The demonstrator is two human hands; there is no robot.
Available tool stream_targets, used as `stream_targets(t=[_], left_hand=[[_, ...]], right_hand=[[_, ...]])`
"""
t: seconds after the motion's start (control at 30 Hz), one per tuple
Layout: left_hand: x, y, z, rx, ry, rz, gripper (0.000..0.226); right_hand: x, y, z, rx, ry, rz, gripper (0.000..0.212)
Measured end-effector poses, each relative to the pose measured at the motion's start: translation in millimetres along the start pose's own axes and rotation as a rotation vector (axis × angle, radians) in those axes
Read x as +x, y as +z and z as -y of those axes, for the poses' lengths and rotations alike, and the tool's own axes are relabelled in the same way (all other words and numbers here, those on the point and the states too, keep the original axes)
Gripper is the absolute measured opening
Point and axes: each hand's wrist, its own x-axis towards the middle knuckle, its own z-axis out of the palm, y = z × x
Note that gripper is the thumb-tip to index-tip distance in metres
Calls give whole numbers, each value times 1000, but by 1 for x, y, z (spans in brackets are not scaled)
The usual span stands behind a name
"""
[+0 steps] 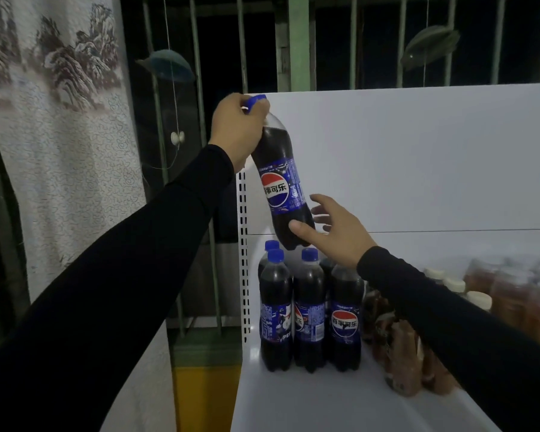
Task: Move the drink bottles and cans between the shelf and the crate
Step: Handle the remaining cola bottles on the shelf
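Observation:
A cola bottle [281, 182] with a blue cap and a blue label hangs tilted in the air above the white shelf [325, 397]. My left hand [237, 126] grips its neck just under the cap. My right hand [337, 229] touches its lower end, thumb on the front and fingers spread behind it. Several more cola bottles [309, 310] stand upright in a tight group at the shelf's left end, right below the lifted bottle.
Amber drink bottles [399, 353] and white-capped bottles [468, 291] fill the shelf to the right. The shelf's white back panel [418, 151] rises behind. A perforated upright [243, 260] marks the left edge. A curtain [60, 135] hangs at left, window bars behind.

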Motion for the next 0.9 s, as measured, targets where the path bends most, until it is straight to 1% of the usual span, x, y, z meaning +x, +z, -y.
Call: stream_targets(t=[0.07, 0.17, 0.3, 0.37, 0.43, 0.53, 0.6, 0.67, 0.73, 0.83, 0.9], left_hand=[[-11, -4, -1, -19, -35, 36, 26], [-29, -6, 6, -48, -89, 80, 26], [-55, -7, 20, -76, -149, 103, 24], [-69, -7, 26, -104, -197, 125, 24], [-80, -7, 33, -152, -235, 148, 28], [-98, -10, 38, -202, -311, 224, 33], [-112, -15, 41, -290, -383, 310, 34], [-128, -20, 46, -378, -444, 399, 39], [-144, -23, 56, -467, -507, 445, 47], [-164, -24, 69, -593, -582, 476, 49], [-174, -24, 72, -599, -597, 479, 45]], right_hand=[[-12, 3, 9, 98, -9, 31, 90], [-33, 10, 14, 190, 0, 42, 73], [-57, 19, 5, 245, 73, 84, 66], [-70, 23, 0, 293, 95, 85, 53], [-85, 27, -5, 381, 91, 88, 39], [-104, 34, -13, 526, 101, 104, 33], [-114, 37, -17, 618, 129, 124, 30], [-122, 37, -21, 683, 173, 169, 29], [-129, 37, -27, 740, 206, 216, 33], [-139, 37, -34, 818, 263, 282, 47], [-145, 37, -39, 856, 298, 330, 63]])
